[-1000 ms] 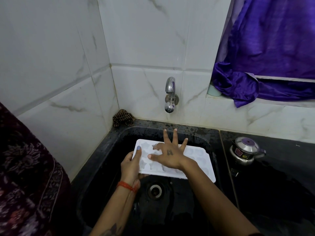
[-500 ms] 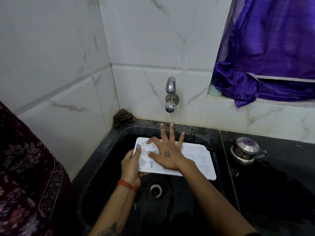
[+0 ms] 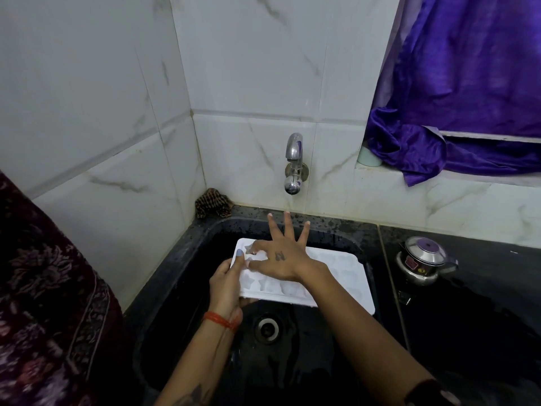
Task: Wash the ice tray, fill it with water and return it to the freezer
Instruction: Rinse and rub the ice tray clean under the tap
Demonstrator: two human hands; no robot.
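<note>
Rubbing far-left cells of ice tray (image 3: 345, 276) with right hand (image 3: 282, 256), fingers splayed, shifted farther left since earlier; left hand (image 3: 227, 281) clenched on left edge, over sink (image 3: 187, 259). Washing ongoing; tap (image 3: 293, 164) dry.

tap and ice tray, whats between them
In the head view, the right hand lies between: its spread fingers reach up from the ice tray toward the tap. Behind them runs the wet black sink rim. No water stream shows.

White ice tray (image 3: 348, 276), cavities up, held level over black sink (image 3: 187, 273).
</note>
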